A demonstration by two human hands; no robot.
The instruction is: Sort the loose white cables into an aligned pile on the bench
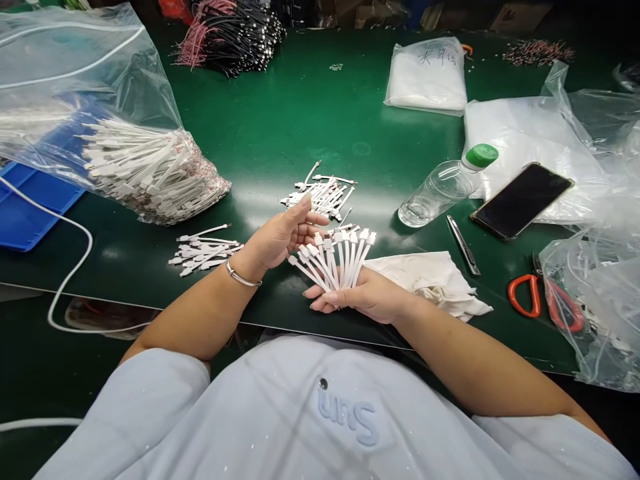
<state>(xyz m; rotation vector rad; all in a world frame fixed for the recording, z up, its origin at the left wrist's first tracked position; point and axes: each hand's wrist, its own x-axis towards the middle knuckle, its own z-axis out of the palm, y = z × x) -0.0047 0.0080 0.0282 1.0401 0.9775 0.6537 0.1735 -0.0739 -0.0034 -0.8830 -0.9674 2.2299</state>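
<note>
My right hand [363, 297] grips a fanned bunch of several short white cables [336, 257] by their lower ends, plugs pointing up and away. My left hand [285, 237], with a silver bangle on the wrist, is beside the fan, fingers spread and slightly curled, its fingertips touching the plugs on the left of the bunch. Both hands hover just above the green table [280, 127] near its front edge. A loose heap of white cables [323, 193] lies right behind my left hand, and a smaller heap [205, 252] lies to its left.
A big clear bag of white cables [145, 167] over a blue tray [30, 213] at left. White cloth [425, 280], plastic bottle [447, 187], pen [463, 245], phone [523, 200], red-handled scissors [530, 297] and clear bags [595, 293] at right. Black and pink cables [230, 33] at back.
</note>
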